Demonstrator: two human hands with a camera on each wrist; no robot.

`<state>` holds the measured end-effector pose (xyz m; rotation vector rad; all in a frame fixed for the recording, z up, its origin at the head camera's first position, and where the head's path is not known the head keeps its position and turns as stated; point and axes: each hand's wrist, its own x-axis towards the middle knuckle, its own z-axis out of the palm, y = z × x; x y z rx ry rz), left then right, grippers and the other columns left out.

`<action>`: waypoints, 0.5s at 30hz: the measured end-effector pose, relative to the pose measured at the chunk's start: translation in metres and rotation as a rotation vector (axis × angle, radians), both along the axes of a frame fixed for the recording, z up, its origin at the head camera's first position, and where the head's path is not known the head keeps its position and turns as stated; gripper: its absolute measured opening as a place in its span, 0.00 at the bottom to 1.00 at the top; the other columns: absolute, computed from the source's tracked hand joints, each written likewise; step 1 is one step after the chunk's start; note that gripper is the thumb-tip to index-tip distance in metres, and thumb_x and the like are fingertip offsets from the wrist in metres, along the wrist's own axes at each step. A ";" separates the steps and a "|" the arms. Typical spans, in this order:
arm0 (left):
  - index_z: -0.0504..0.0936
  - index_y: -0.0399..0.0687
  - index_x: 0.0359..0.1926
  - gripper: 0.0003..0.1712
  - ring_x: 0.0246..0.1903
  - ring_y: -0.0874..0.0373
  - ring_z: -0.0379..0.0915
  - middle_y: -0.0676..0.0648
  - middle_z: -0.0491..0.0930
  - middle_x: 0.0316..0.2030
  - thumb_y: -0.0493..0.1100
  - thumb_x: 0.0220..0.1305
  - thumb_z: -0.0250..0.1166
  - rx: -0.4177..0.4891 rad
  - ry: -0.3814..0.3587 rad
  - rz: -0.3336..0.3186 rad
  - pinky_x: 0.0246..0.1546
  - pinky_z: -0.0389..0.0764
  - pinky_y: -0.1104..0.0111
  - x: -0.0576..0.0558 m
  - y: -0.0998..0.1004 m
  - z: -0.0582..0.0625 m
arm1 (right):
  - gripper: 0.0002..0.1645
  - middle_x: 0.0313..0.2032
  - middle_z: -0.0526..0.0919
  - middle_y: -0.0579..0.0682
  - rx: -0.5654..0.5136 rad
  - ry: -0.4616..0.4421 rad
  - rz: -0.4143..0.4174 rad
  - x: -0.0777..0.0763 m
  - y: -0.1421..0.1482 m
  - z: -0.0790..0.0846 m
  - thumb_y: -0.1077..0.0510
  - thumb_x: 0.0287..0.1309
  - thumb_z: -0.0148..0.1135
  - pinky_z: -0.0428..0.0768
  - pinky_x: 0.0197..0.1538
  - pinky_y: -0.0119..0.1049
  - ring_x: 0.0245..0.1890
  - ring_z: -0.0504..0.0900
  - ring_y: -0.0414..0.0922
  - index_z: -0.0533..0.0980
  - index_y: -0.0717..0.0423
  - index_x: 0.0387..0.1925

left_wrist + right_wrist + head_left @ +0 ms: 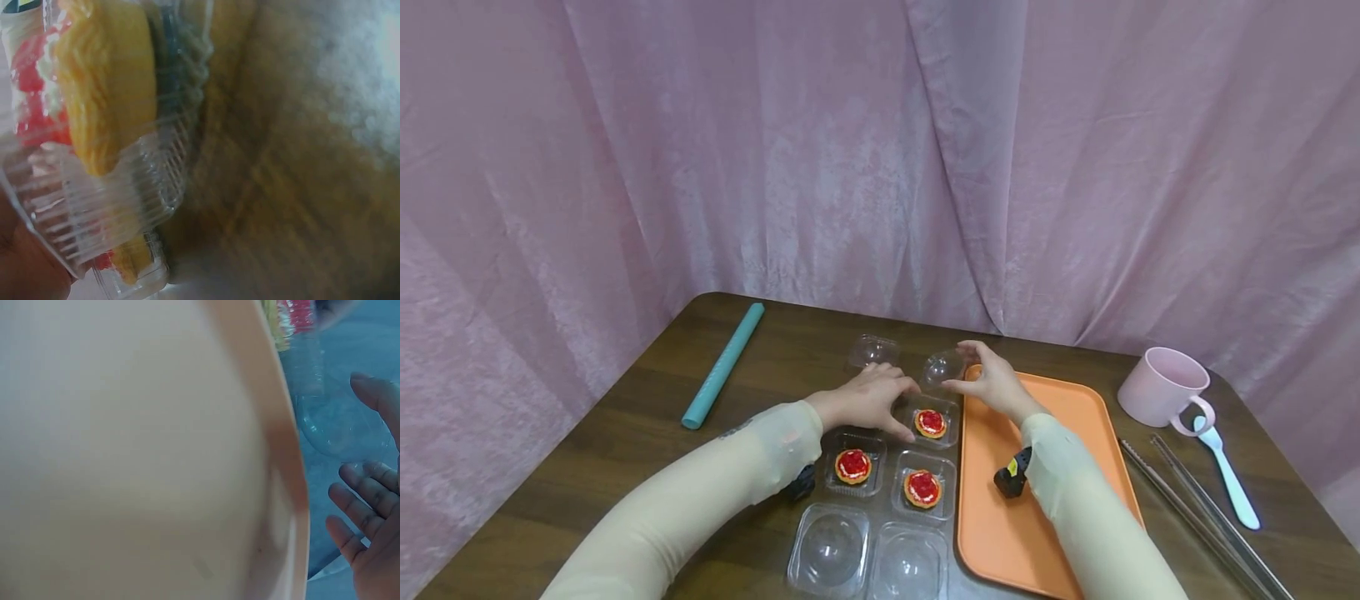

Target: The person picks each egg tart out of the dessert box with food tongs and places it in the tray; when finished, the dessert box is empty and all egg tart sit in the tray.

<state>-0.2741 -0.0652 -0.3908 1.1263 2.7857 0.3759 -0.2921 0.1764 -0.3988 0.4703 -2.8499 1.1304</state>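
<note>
- Left hand (871, 402): we record it loosely opened, thumb and fingers parted at the left side of the farthest visible cup; we cannot tell how firmly they touch.
- Right hand (996, 387): fingers extended and spread from the thumb, at the rim of a clear domed plastic lid (942, 367) behind that same cup.
- Three round tarts with fluted golden crusts and glossy red-and-white tops: we list one between the hands (930, 423), two nearer us (852, 467) (922, 489), each in a square, clear, rib-walled plastic cup.
- More clear domed covers: one beyond the left hand (874, 351), two at the near side (830, 550) (910, 568).
- Smooth orange tray (1060, 400), rounded corners, raised rim, just right of the cups, beneath the right forearm.
- To its right, we note long shiny metal tongs (1187, 506), a pale blue slim utensil (1232, 483) and a matte pink mug (1161, 390).
- Teal cylindrical roll (722, 367), far left on the dark wood-grained worktop (632, 433).
- Pink crushed-velvet curtain (775, 125) behind, in soft folds.
</note>
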 end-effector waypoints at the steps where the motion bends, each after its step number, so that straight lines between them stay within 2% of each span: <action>1: 0.76 0.52 0.57 0.41 0.49 0.58 0.68 0.51 0.78 0.46 0.65 0.44 0.74 0.002 -0.006 0.000 0.57 0.66 0.62 0.000 0.000 0.000 | 0.46 0.60 0.74 0.60 0.007 -0.009 -0.002 -0.001 0.000 -0.001 0.49 0.49 0.73 0.71 0.61 0.54 0.59 0.73 0.58 0.63 0.61 0.64; 8: 0.76 0.53 0.58 0.41 0.49 0.58 0.68 0.52 0.77 0.47 0.64 0.44 0.74 0.004 -0.023 0.003 0.57 0.66 0.62 0.003 0.000 0.001 | 0.48 0.63 0.71 0.61 0.066 -0.066 0.020 -0.005 0.000 -0.007 0.46 0.48 0.73 0.66 0.66 0.55 0.64 0.68 0.59 0.63 0.61 0.65; 15: 0.76 0.53 0.58 0.41 0.51 0.58 0.68 0.52 0.77 0.49 0.65 0.45 0.73 -0.015 -0.018 0.000 0.58 0.66 0.62 0.003 0.001 0.001 | 0.47 0.63 0.71 0.63 0.125 -0.062 0.052 -0.005 0.004 -0.009 0.47 0.48 0.73 0.65 0.67 0.55 0.65 0.67 0.61 0.65 0.65 0.64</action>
